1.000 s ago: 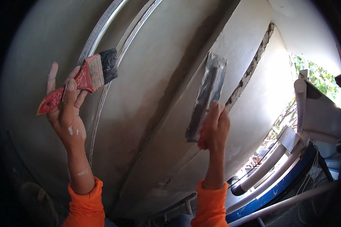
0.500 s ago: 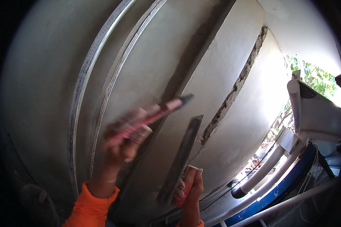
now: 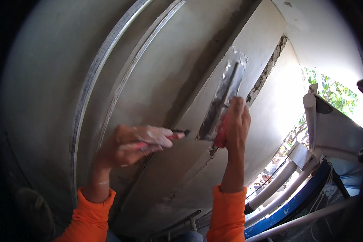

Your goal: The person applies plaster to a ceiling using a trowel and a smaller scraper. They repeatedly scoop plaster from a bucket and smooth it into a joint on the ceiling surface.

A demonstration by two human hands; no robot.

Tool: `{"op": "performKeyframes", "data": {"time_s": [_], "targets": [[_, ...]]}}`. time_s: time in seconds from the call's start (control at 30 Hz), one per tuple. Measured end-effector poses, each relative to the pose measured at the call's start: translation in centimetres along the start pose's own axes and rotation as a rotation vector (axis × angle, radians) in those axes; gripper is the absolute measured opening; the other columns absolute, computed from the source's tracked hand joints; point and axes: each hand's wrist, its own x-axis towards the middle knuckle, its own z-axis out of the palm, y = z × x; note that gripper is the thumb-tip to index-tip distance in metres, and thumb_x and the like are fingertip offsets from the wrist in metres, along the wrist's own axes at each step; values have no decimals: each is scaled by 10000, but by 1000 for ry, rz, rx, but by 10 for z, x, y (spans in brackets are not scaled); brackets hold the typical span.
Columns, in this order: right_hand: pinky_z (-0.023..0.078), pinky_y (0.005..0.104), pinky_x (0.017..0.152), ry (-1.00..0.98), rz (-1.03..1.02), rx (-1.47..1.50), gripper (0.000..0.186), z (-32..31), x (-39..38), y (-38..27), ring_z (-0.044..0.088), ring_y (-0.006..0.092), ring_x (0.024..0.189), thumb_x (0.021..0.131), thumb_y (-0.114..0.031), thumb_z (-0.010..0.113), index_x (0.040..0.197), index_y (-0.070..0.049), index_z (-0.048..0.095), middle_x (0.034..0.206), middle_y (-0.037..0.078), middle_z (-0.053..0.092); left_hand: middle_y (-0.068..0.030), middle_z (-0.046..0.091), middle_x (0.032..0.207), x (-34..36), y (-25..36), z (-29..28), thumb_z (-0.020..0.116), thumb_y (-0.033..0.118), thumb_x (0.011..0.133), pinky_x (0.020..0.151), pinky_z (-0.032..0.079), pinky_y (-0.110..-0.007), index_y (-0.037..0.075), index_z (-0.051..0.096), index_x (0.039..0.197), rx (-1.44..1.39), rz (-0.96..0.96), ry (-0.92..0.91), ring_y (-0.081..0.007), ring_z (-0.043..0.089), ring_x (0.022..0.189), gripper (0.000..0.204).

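My left hand (image 3: 137,143), streaked with white material, is closed around a red-handled paintbrush (image 3: 178,134), its dark bristles pointing right, near the wall; much of the brush is hidden by fingers. My right hand (image 3: 237,125) grips the red handle of a long rectangular steel trowel (image 3: 213,121), which lies over a flat raised band of the grey plastered wall (image 3: 258,34). Right of this band runs a rough, crumbly groove (image 3: 268,68). Two long straight strips (image 3: 90,80) cross the wall at the left, bent by the lens.
At right are pale pipes (image 3: 276,181), a grey panel (image 3: 332,127), a blue curved rim (image 3: 284,213) with netting, and an opening showing green leaves (image 3: 334,92). Metal bars (image 3: 193,224) cross the lower edge. A smooth white surface (image 3: 318,32) is at upper right.
The brush first moved right and down and turned; my left hand is now slightly left of its half-second-ago place. My right hand with the trowel dropped, then rose back onto the band.
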Motion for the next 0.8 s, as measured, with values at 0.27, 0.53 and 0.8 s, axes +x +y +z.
{"op": "performKeyframes", "data": {"time_s": [0.27,0.53,0.8], "targets": [[499,331,483,19,44,-169,455,31,-26,18,618,155,516,1100,-458,489,975,-27,568,661,66,609,-165,764,1143,-33,-7,-53,733,15,956,1022,569,-435,11,736,1124,134,37,314,-331,728,1154,169],[542,428,617,-52,172,-201,377,36,-182,152,702,252,632,1066,-380,543,1122,-8,568,696,113,661,-283,641,1366,-51,-23,-89,665,174,1032,1084,510,-543,54,532,1374,250,41,526,-376,633,1280,386],[497,332,539,33,100,-137,356,17,-170,127,627,152,561,1088,-382,503,1023,-42,587,653,43,612,-277,675,1328,-41,-17,-79,638,104,1034,1067,541,-455,8,553,1363,11,119,610,-330,666,1239,353]]}}
